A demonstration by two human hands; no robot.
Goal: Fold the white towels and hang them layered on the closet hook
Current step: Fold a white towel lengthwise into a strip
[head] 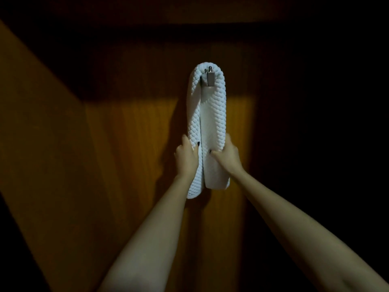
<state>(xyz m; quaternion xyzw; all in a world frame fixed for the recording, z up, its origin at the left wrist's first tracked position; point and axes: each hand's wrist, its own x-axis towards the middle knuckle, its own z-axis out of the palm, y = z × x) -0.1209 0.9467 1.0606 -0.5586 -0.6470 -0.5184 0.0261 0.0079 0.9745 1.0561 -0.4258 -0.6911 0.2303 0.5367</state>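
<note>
Clenched on the white towel [212, 123], one strand each:
- left hand [186, 158], thumb with a dark-painted nail laid across the front of the left strand, fingers curled round its outer edge;
- right hand [226, 154], thumb pressed on the front of the right strand, fingers wrapped round its outer edge.

Both set at about the same height on the towel's lower part, well below the hook [209, 79].

Nearest: left forearm [147, 239] and right forearm [294, 228], bare, entering from the bottom edge and converging upward.

Next: white towel, diamond-textured weave, folded into a narrow band and looped over the hook. Two strands hanging side by side, touching down the middle. Left strand ending lower than the right. Smooth plain border at the right strand's end. Single or layered: cannot tell.

Beyond: hook, metal, rectangular body with two small round-tipped pegs on top. Seated inside the loop at the towel's top and fixed to the closet panel [130, 133].

Farthest: closet panel, brown wood with vertical grain, lit in a patch behind the towel's lower half and shadowed above. Angled side wall [37, 123] at left, same brown. Right side too dark to make out.
</note>
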